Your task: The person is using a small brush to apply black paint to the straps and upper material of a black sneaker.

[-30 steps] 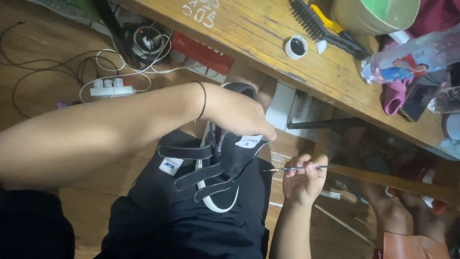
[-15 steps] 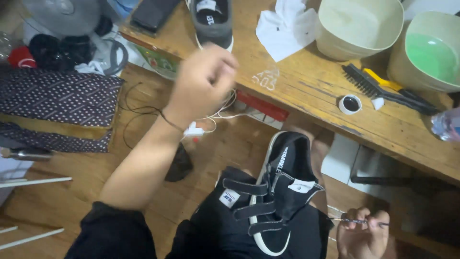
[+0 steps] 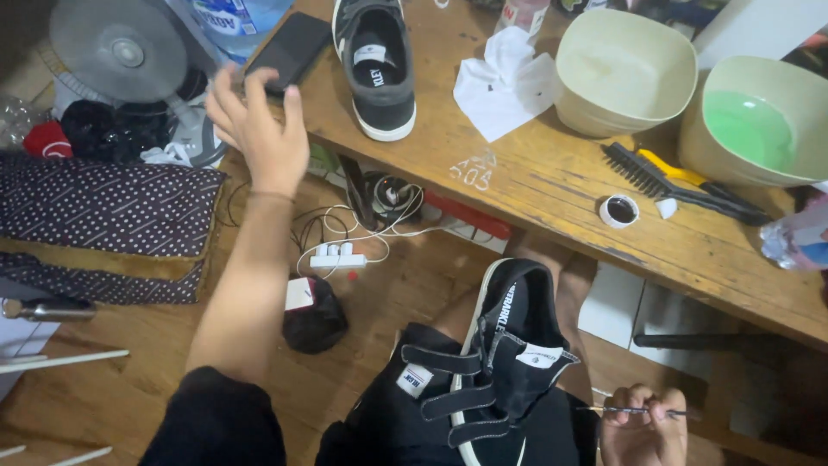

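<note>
The long wooden table (image 3: 552, 185) runs across the upper right. Below and left of it lies a dark polka-dotted fabric cushion (image 3: 103, 211), with a grey round fan (image 3: 121, 52) above the cushion.

On the table stand two pale square plastic bowls: a beige empty bowl (image 3: 625, 73) and, to its right, a bowl with a green inside (image 3: 759, 121). A grey slip-on shoe with a white sole (image 3: 375, 65) rests sole-down near the table's left end. A crumpled white cloth (image 3: 504, 86) lies between that shoe and the beige bowl.

A black strap-fastened shoe with a white sole (image 3: 500, 371) rests on the person's lap, opening toward the table, straps lying loose across it.

The left hand (image 3: 254, 129) is raised at the table's left corner. Its fingers (image 3: 252, 86) are spread and loosely curled, with the fingertips at the edge of a black flat phone (image 3: 293, 47). The hand grips nothing; whether it touches the phone cannot be told.

A black-bristled brush with a yellow handle (image 3: 664, 177) lies in front of the bowls, and a small round white pot of dark liquid (image 3: 619, 210) sits just below it.

The right hand (image 3: 642, 427) is closed at the bottom edge, just right of the black shoe. Its fingers (image 3: 634, 406) pinch a thin dark-tipped brush (image 3: 642, 412), held level and pointing left toward the shoe, apart from it.
</note>
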